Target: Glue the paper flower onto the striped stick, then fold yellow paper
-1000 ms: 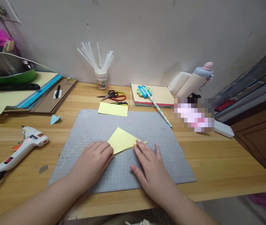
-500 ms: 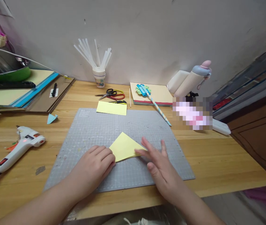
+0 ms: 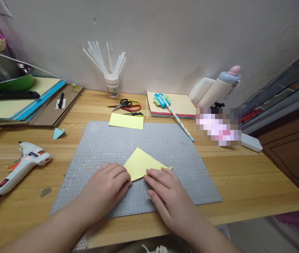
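Observation:
A folded sheet of yellow paper lies on the grey cutting mat, its upper corner pointing away from me. My left hand has its fingers curled together over the paper's left corner, holding it down; the fingertips are partly hidden. Along the lower edge, near the right corner, my right hand rests with its fingers stretched out and pressing on the paper. A small tip of the right corner shows past these fingers. Another yellow paper strip lies at the mat's far edge.
Scissors and a utility knife lie behind the mat. White glue sticks stand in paper cups. At left is a glue gun; a paper flower on a striped stem lies at right, near a bottle.
My right hand has come down and left onto the paper's lower edge, its spread fingers now closer together. The left hand stays at its corner.

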Action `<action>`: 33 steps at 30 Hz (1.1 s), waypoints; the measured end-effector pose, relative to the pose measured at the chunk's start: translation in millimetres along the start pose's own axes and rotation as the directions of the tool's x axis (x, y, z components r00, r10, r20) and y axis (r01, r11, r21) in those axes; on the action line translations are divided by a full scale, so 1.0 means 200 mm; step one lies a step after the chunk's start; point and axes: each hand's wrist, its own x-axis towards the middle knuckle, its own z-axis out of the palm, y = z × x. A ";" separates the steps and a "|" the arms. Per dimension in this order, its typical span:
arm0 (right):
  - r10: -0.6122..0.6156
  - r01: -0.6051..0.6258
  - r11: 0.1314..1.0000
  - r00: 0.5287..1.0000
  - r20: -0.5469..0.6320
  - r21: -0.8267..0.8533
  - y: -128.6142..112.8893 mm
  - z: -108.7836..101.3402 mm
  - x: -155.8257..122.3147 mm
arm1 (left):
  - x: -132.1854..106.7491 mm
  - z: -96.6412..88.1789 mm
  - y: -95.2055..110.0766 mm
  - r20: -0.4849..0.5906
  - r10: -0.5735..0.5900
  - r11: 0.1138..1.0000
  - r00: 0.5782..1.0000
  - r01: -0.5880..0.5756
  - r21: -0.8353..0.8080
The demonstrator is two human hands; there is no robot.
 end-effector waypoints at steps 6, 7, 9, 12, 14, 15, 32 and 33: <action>-0.135 0.133 0.986 0.991 -0.014 -0.102 -0.03 0.05 -0.04 | 0.00 -0.01 0.02 0.038 -0.078 0.993 0.996 0.081 -0.085; -0.144 0.145 0.982 0.989 0.020 -0.117 -0.03 0.05 -0.05 | 0.00 -0.01 0.02 0.046 -0.095 0.989 0.994 0.100 -0.108; -0.149 0.161 0.977 0.985 0.090 -0.138 -0.03 0.05 -0.05 | 0.01 -0.02 0.03 0.073 -0.136 0.978 0.988 0.145 -0.148; -0.145 0.170 0.974 0.975 0.166 -0.147 -0.02 0.06 -0.05 | 0.03 -0.02 0.03 0.108 -0.198 0.960 0.974 0.215 -0.181; -0.137 0.168 0.975 0.970 0.201 -0.146 -0.02 0.07 -0.04 | 0.04 -0.02 0.04 0.122 -0.220 0.954 0.968 0.240 -0.179; -0.131 0.164 0.976 0.968 0.216 -0.143 -0.02 0.07 -0.03 | 0.04 -0.02 0.04 0.128 -0.229 0.953 0.965 0.249 -0.171; -0.038 0.075 0.983 0.975 0.217 -0.168 -0.03 0.11 0.02 | 0.02 -0.09 0.03 0.173 -0.398 0.913 0.901 0.407 -0.018; -0.038 0.075 0.983 0.976 0.214 -0.167 -0.04 0.10 0.03 | 0.02 -0.09 0.02 0.174 -0.394 0.915 0.902 0.403 -0.016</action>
